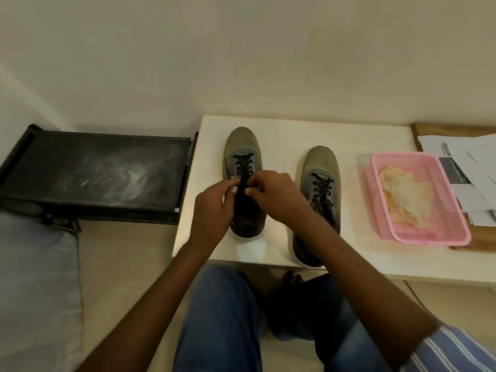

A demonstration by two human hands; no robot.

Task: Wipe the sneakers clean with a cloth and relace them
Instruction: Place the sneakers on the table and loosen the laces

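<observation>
While a dusty black rack sits at far left, I watch my left hand and right hand pinch the black lace over the left sneaker on the white table. Just beside it stands the right sneaker, laced. Farther right, the cloth lies in a pink basket.

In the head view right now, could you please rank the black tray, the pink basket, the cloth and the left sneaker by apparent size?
1. black tray
2. pink basket
3. left sneaker, partly hidden by both hands
4. cloth, though close to the sneaker, so this is unsure
</observation>
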